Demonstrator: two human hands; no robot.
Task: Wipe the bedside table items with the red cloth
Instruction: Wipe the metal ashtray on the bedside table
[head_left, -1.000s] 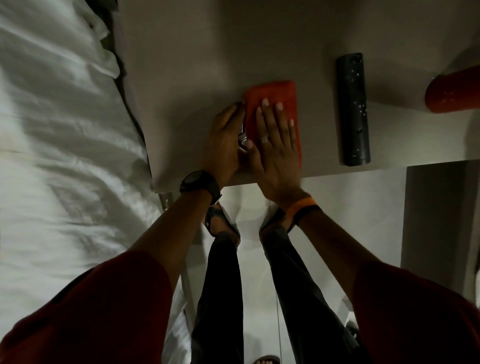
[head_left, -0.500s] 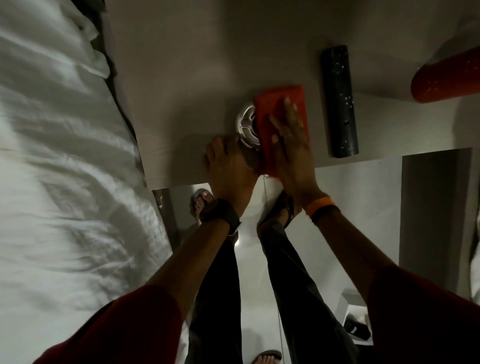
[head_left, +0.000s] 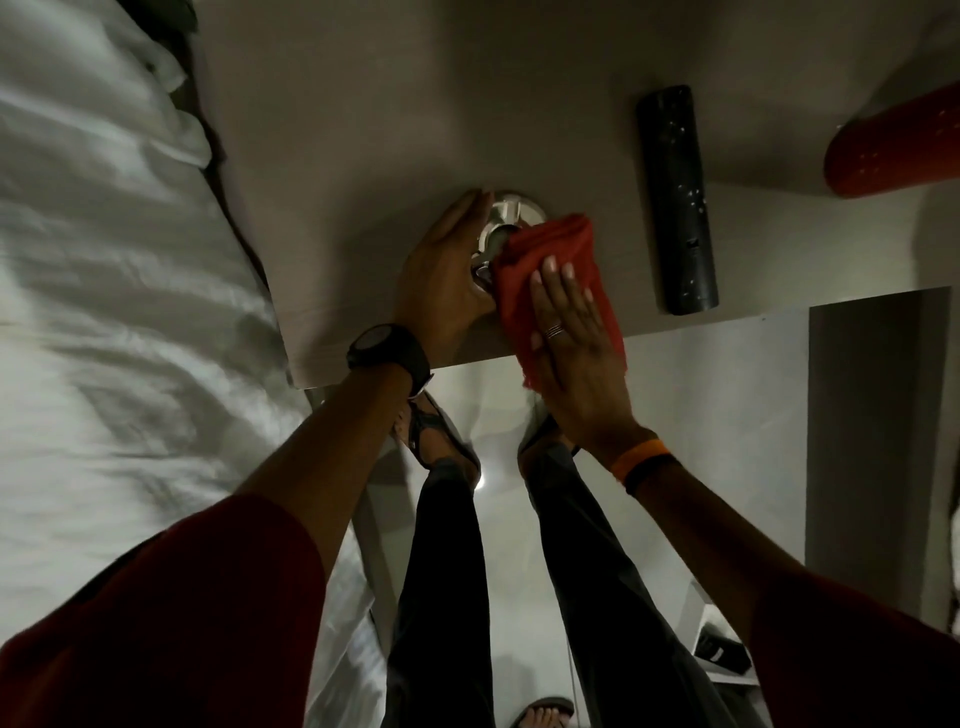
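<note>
The crumpled red cloth lies near the front edge of the pale grey-brown bedside table, its lower end hanging past that edge, and its upper corner is pushed onto a round silver metal object just beside it. The right hand presses flat on the cloth, fingers straight and together, gripping nothing. The left hand curves around the metal object's left side, fingers loosely bent against its rim, steadying it. A long black cylinder lies on the table to the right, apart from the cloth, and a red cylinder with small dots sits at the far right edge. White rumpled bedding fills the left side; a pale glossy floor shows below.

Half a second ago the left hand rested at the table's front edge below the metal object; it now reaches up alongside it, and the cloth is more bunched. No writing can be read.
</note>
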